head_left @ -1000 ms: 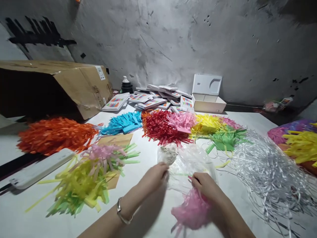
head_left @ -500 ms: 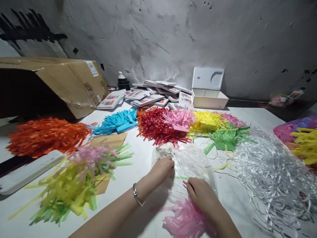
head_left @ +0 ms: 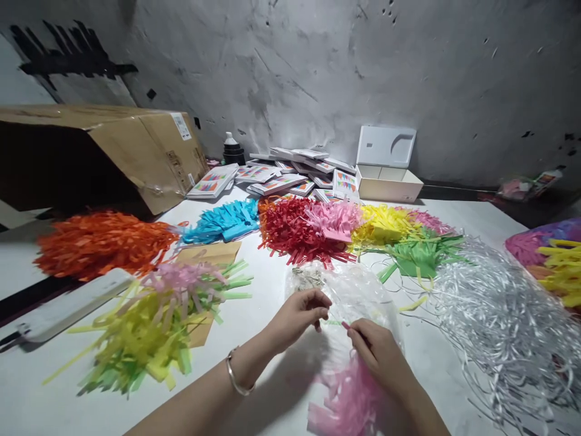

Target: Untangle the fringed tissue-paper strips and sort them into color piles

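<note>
My right hand (head_left: 374, 345) is closed in a pinch on the twisted end of a pink paper tassel (head_left: 349, 393). Its loose strips hang down below that hand onto the white table. Just to the left is my left hand (head_left: 302, 315), fingers curled but apart, with nothing visible between them. Both hands are over a clear plastic bag (head_left: 358, 287), which lies flat; small brownish-grey bits (head_left: 307, 277) show at its upper left. A thin green strip shows between the hands, partly hidden.
Tassel bundles in red (head_left: 290, 230), blue (head_left: 222, 221), yellow (head_left: 385, 223) and orange (head_left: 104, 242) line the back. Silver string (head_left: 503, 321) is heaped at right; mixed tassels (head_left: 149, 327) lie left. Behind are flat printed packs (head_left: 281, 181), a white box (head_left: 388, 181) and a cardboard carton (head_left: 149, 157).
My left hand has loosened from a closed fist, its fingers now parting. My right hand still pinches the pink tassel. The whole view has shifted slightly rightward.
</note>
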Tool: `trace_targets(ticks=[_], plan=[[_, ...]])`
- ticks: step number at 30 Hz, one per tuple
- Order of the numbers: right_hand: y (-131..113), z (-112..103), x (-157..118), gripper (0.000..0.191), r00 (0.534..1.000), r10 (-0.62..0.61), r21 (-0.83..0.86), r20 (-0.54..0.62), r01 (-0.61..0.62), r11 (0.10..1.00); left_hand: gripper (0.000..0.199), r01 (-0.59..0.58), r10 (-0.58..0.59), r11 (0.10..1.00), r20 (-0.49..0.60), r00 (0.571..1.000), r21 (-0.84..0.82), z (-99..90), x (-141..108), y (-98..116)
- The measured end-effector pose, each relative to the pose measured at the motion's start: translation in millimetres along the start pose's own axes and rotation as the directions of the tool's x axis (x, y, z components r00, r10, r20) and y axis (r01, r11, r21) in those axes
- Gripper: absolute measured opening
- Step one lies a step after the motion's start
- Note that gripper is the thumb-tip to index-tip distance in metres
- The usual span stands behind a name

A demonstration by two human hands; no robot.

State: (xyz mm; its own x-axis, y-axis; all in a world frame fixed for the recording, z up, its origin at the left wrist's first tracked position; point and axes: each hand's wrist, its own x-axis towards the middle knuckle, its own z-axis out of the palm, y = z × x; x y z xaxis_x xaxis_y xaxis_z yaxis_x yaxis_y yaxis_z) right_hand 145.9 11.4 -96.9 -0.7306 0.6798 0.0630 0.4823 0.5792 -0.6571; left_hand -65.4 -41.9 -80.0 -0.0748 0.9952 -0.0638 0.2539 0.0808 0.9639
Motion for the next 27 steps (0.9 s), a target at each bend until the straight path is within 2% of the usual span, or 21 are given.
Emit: trace_targets(ticks=[3,5,8,11,15,18,24,27], plan=[[-27.0,-2.5,-6.9,0.031,0.985,-0.095,0.105,-0.141,0.11,0.988,0.023,0.012,-0.015,0.977,-0.011,1.0,-0.211,1.6,-25.9,7.9],[-45.6,2.6,-10.5,0.027,0.963,-0.164,0.138,-0.214,0.196,0.971,0.026,0.022,-0.038,0.916,-0.031,0.999,-0.401,2.6,-40.9,11.9],[-66.1,15.8,-14.9,0.025,0.944,-0.224,0.095,-0.241,0.253,0.963,0.025,0.009,-0.06,0.812,-0.068,0.996,-0.584,2.4,-57.2,15.5],[-76.6,26.3,-19.7,0.025,0.946,-0.185,0.084,-0.268,0.214,0.973,0.023,-0.027,-0.023,0.818,-0.078,0.997,-0.574,-1.1,-68.1,16.1],[-85.0,31.2,-25.9,0.025,0.961,-0.116,0.192,-0.253,0.167,0.967,0.024,-0.048,0.03,0.816,-0.041,0.999,-0.576,-8.3,-80.9,14.5],[-90.8,35.4,-29.5,0.026,0.967,-0.137,0.222,-0.213,0.185,0.957,0.021,-0.075,0.073,0.817,-0.026,0.997,-0.572,-12.9,-91.2,13.3],[-100.2,52.1,-33.8,0.026,0.934,-0.251,0.005,-0.253,0.26,0.965,0.008,-0.152,0.137,0.887,-0.065,0.988,-0.435,-19.8,-108.5,8.1],[-102.5,59.0,-34.6,0.022,0.948,-0.221,0.092,-0.227,0.247,0.965,0.006,-0.176,0.158,0.91,-0.08,0.984,-0.376,-23.6,-114.1,3.8]])
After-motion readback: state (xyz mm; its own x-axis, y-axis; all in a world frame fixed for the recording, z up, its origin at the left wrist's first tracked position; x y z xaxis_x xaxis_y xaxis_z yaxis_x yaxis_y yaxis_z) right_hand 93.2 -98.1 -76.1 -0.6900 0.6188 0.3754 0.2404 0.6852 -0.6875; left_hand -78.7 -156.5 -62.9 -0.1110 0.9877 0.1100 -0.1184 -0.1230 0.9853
